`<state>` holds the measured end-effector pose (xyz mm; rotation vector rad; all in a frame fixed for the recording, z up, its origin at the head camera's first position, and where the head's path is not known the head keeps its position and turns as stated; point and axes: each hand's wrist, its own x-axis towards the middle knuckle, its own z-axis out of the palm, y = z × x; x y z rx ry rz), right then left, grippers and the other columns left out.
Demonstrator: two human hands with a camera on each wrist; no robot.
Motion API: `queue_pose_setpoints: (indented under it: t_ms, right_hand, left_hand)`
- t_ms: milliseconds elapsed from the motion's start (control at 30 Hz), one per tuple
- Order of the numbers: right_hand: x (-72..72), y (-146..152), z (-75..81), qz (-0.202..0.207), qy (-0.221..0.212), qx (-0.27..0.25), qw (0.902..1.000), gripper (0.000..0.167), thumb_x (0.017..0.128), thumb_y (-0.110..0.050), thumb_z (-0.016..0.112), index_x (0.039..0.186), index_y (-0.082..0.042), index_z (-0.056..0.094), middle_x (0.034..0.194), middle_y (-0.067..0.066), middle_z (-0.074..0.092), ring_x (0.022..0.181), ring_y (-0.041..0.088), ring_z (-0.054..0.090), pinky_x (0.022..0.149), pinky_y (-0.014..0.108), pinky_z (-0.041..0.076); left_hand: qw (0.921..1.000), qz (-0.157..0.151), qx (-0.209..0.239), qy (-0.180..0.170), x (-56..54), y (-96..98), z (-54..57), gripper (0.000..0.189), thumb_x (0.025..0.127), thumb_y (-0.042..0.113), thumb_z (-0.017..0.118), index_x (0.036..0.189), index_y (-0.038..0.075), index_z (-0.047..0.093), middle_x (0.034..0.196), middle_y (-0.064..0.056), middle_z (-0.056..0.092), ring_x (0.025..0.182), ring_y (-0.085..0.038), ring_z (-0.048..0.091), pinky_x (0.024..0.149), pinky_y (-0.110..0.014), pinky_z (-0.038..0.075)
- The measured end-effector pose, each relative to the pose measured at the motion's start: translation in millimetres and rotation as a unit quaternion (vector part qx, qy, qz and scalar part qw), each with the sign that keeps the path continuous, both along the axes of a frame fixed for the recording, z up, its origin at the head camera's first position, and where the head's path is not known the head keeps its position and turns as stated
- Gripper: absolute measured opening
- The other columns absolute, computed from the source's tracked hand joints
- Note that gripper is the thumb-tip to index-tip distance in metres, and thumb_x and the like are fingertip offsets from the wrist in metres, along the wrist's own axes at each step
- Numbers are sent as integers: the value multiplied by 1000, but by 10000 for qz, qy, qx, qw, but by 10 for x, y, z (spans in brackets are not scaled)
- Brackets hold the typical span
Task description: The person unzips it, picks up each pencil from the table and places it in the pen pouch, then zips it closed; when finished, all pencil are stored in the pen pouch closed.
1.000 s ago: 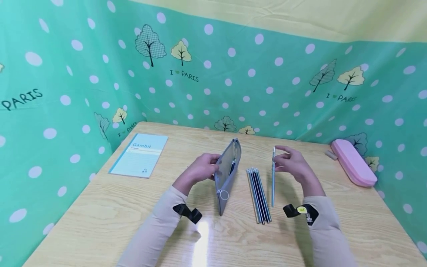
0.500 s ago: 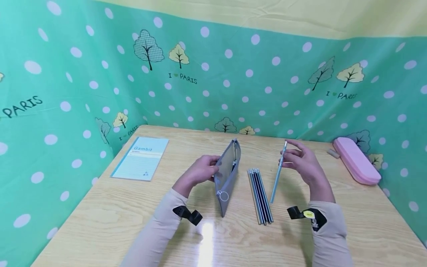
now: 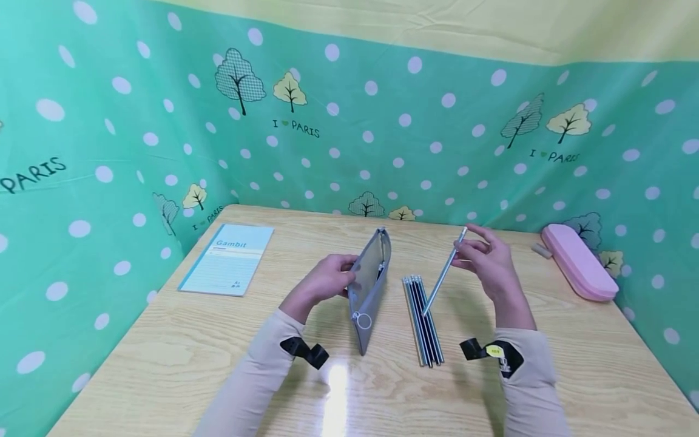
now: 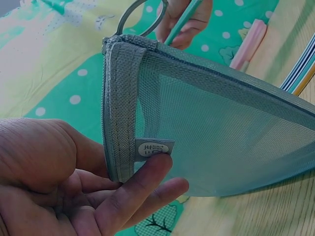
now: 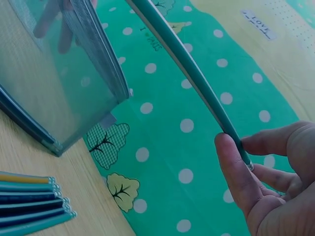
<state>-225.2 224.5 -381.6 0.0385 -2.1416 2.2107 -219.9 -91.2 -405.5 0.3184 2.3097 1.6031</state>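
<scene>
My left hand [image 3: 327, 278] pinches the side of a grey mesh zip pouch [image 4: 211, 123] and holds it upright on the table, its zip undone. Inside the pouch, a few dark pencils [image 3: 380, 268] show near the far end. With thumb and fingertips my right hand [image 3: 488, 261] holds a light blue pencil [image 5: 192, 81] near its white-tipped top end. That pencil slants down to the left, its lower end over a row of several pencils [image 3: 423, 321]. The row lies side by side on the table, right of the pouch; whether the held pencil touches it I cannot tell.
A light blue notebook [image 3: 226, 260] lies at the back left of the wooden table [image 3: 180, 364]. At the right back are a pink pencil case [image 3: 580, 262] and a small grey-brown block [image 3: 542, 250]. A green dotted curtain [image 3: 306, 164] hangs behind the table.
The light blue pencil has gone from nearly upright to slanted, its lower end swinging left over the pencil row. The right hand shifted right, then slightly back left. The left hand still holds the pouch.
</scene>
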Motion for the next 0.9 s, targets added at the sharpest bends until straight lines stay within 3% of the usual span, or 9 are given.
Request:
queue_pose_setpoints:
  t_ms: [333,700,900]
  right_hand:
    - [-25,-161,33,-226,-46,71,9997,65,102,-1,59,160,-2,31,91,-5,67,78,6,70,76,20,64]
    - [-55,-436,52,-121,-125,196,9997,63,101,2,59,159,-2,35,95,-3,63,77,6,70,77,22,64]
    - [-84,-571,81,-78,-135,6,9999,63,100,2,59,159,-2,36,93,-3,64,76,6,70,77,22,64]
  left_hand:
    - [10000,1,-46,-20,-5,-8,26,49,100,-5,46,148,-12,46,142,-32,57,104,-37,72,77,-37,67]
    - [10000,-64,-47,-39,-38,-26,29,49,99,-5,46,148,-12,46,141,-32,58,103,-37,72,76,-37,67]
    - [9999,-105,-39,-33,-61,-33,16,49,99,-6,46,148,-12,46,141,-31,58,103,-38,72,76,-37,67]
